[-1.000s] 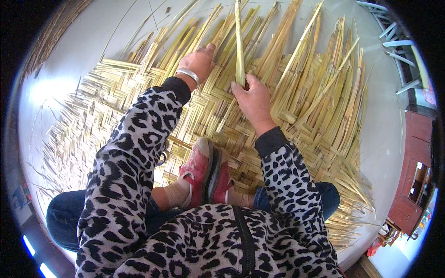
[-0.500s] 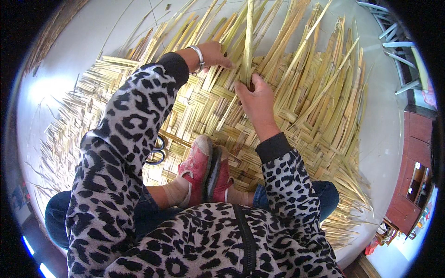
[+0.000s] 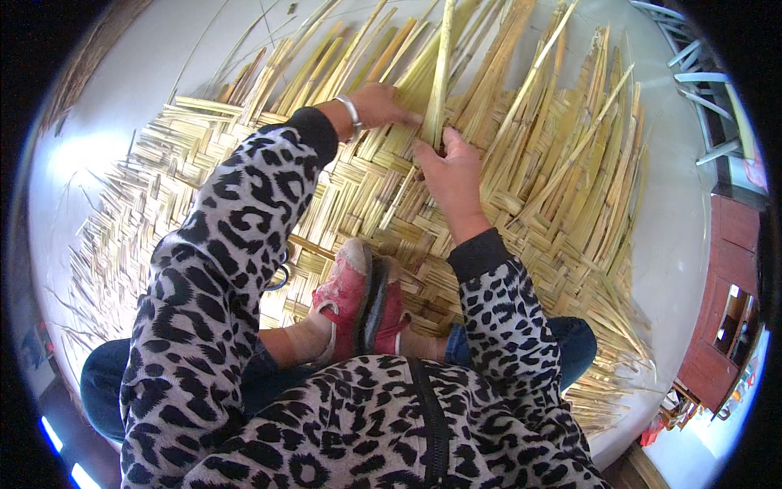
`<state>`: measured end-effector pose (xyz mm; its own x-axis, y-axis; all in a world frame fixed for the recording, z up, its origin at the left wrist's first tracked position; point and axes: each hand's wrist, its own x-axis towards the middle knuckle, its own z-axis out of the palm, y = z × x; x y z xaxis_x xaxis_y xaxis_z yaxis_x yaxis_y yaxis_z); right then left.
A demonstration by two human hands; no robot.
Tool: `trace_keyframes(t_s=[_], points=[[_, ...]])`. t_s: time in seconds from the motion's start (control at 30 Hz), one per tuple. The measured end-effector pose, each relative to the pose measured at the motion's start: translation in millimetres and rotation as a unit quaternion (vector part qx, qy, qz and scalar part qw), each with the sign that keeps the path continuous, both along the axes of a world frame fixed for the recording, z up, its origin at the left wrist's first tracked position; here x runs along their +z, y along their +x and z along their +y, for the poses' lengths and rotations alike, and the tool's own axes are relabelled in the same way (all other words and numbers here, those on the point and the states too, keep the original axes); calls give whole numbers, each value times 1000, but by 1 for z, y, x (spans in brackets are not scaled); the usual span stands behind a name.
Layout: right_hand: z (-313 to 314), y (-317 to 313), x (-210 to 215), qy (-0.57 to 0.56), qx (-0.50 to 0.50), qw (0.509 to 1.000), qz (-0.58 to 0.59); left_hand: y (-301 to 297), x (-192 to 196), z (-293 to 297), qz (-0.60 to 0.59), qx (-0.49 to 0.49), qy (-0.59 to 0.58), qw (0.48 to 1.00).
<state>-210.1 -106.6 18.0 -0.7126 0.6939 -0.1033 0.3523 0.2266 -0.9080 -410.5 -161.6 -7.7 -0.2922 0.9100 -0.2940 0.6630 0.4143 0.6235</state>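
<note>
A large woven reed mat [image 3: 358,191] lies under and around me, its loose strips fanning out at the far edge. My right hand [image 3: 452,175] pinches the base of an upright reed strip [image 3: 441,77] between thumb and fingers, where it leaves the weave. Just left of it, my left hand [image 3: 381,107], with a silver bangle at the wrist, reaches in among raised strips. Its thumb points to the right against that same strip base, while the other fingers go behind the strips and are partly hidden.
Dark looped scissors handles [image 3: 281,277] show beside my left sleeve, mostly covered. My red shoes [image 3: 346,285] rest on the mat. Pale metal bars [image 3: 700,90] stand at the far right, above a reddish-brown wooden cabinet [image 3: 717,301]. The pale floor [image 3: 676,220] surrounds the mat.
My left hand has shifted slightly right and down, its thumb now at the strip. Strips beside it have spread into a broader raised bunch. The upright strip's top leans a little further right.
</note>
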Motion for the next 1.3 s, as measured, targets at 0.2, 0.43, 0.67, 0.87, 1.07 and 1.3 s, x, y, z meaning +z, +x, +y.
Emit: trace_keyframes(t_s=[0.2, 0.43, 0.67, 0.87, 1.07, 1.3], points=[[0, -2, -8, -11, -10, 1000, 6, -1, 0, -13, -133, 95, 18, 986], [-4, -5, -12, 31, -56, 998, 16, 13, 12, -29, -332, 255, 47, 907], [2, -7, 6, 139, 113, 980, -82, 12, 32, -45, -541, 149, 119, 819], [25, -18, 12, 92, 168, 971, -142, 15, 32, -55, -560, 214, 235, 765], [21, -16, 2, 132, 139, 977, -94, 22, 13, -66, -371, 329, 215, 842], [2, 0, 10, 266, 131, 950, -99, 15, 17, -83, -278, 349, 120, 887]])
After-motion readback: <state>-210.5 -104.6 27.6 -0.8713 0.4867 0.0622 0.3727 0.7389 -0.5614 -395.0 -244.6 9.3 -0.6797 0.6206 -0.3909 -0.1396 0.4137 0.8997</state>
